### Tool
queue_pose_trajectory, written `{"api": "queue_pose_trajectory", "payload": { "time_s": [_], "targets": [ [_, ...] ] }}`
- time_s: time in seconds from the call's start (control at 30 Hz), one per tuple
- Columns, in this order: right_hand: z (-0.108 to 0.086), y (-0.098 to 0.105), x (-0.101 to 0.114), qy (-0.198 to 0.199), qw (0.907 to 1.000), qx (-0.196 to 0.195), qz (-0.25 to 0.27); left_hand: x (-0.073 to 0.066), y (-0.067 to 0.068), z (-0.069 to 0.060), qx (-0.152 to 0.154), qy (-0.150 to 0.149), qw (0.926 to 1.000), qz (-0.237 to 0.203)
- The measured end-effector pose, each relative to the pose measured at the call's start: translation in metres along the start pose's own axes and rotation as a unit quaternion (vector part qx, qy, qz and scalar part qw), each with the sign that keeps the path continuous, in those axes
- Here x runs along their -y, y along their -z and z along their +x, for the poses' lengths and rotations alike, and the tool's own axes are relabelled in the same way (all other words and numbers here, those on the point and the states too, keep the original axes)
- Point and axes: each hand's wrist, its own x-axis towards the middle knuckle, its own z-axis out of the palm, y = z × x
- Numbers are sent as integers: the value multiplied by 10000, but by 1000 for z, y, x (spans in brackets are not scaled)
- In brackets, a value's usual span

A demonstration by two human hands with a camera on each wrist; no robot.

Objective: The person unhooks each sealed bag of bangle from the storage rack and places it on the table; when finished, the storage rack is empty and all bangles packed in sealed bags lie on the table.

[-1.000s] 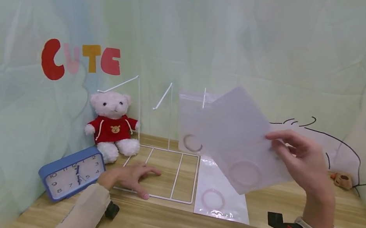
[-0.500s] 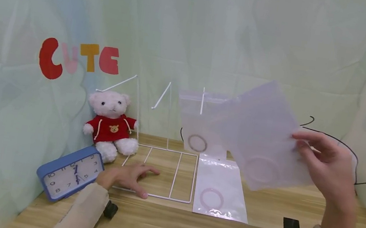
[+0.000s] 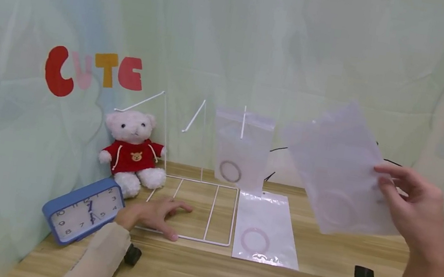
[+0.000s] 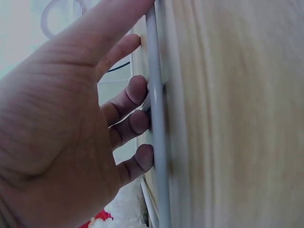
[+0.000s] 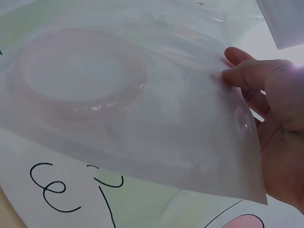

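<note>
My right hand (image 3: 418, 206) pinches one edge of a translucent plastic bag (image 3: 326, 159) between thumb and fingers, raised above the table at the right. A pale pink bangle-like ring (image 5: 90, 108) shows through its film in the right wrist view. My left hand (image 3: 156, 215) rests over the front of a white wire rack's base (image 3: 233, 217), thumb and fingers spread and loosely bent. In the left wrist view the fingertips (image 4: 145, 156) lie close beside a white rod (image 4: 159, 123). Another zip bag (image 3: 242, 148) with a darker ring hangs at the rack's right hook (image 3: 243, 122).
A flat bag (image 3: 272, 218) with a pink ring lies right of the rack on the wooden table (image 3: 193, 273). Two more hooks (image 3: 193, 116) bear no bag. A white teddy bear (image 3: 129, 155) in red and a blue clock (image 3: 82, 208) stand left.
My right hand has moved right with its bag, away from the rack. The hanging bag has swung and now shows uncovered. My left hand stays in place.
</note>
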Motion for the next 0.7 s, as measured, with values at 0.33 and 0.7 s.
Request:
{"api": "queue_pose_trajectory", "payload": {
  "time_s": [0.33,0.7],
  "targets": [
    [1,-5,-21,-141,9965,420,-702,-1,2,-1,24,110,9999,-30],
    [-5,-10,-44,-554,9837,1393,-992,-2,0,-1,-9,-64,10000,-13]
  ]
}}
